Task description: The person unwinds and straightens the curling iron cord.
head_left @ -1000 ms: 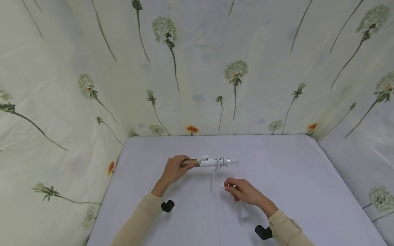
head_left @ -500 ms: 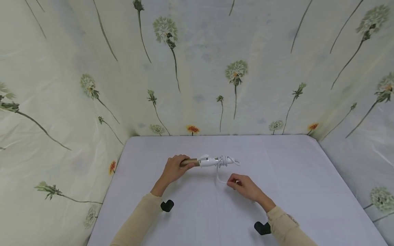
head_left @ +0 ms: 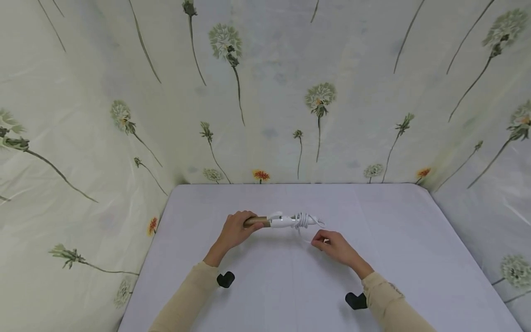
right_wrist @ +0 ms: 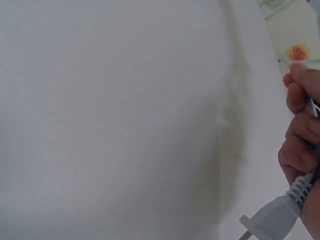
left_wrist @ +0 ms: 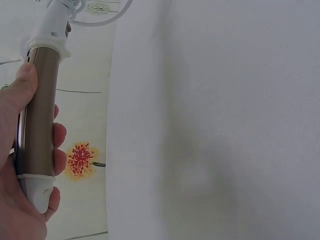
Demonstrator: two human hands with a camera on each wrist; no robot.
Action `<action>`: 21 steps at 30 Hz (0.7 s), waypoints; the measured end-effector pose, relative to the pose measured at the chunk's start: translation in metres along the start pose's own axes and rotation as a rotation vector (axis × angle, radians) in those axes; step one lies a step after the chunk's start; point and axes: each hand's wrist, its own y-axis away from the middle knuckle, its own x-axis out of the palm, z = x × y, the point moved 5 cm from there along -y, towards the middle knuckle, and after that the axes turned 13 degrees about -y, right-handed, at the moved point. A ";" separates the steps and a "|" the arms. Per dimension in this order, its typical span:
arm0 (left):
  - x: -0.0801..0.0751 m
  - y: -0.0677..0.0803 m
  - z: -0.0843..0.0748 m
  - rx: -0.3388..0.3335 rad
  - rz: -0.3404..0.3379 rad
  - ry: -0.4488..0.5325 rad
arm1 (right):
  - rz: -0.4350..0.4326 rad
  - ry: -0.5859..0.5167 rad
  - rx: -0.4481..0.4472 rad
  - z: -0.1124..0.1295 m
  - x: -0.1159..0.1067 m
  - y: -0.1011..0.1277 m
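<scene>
Mostly wound: cord (head_left: 302,219) coiled round curling iron (head_left: 277,220) gripped by left hand (head_left: 234,229), plug (right_wrist: 266,222) end pinched in right hand (head_left: 334,246), last slack left to wrap.

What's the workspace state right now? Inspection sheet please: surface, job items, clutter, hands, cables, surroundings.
Surface: table under a plain white cloth.
Job's things: curling iron, gold barrel and white handle, lying roughly level above the table.
Clutter: nothing seen.
Grippers: left hand grips the gold barrel; right hand holds the cord near its end.
Cables: white cord coiled round the handle; its plug hangs below the right hand in the right wrist view.
Surroundings: dandelion-print sheeting on three sides; black wrist mounts on both beige sleeves.
</scene>
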 end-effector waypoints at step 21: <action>0.003 0.003 0.002 0.019 0.002 0.004 | -0.025 0.038 -0.026 0.007 -0.030 -0.021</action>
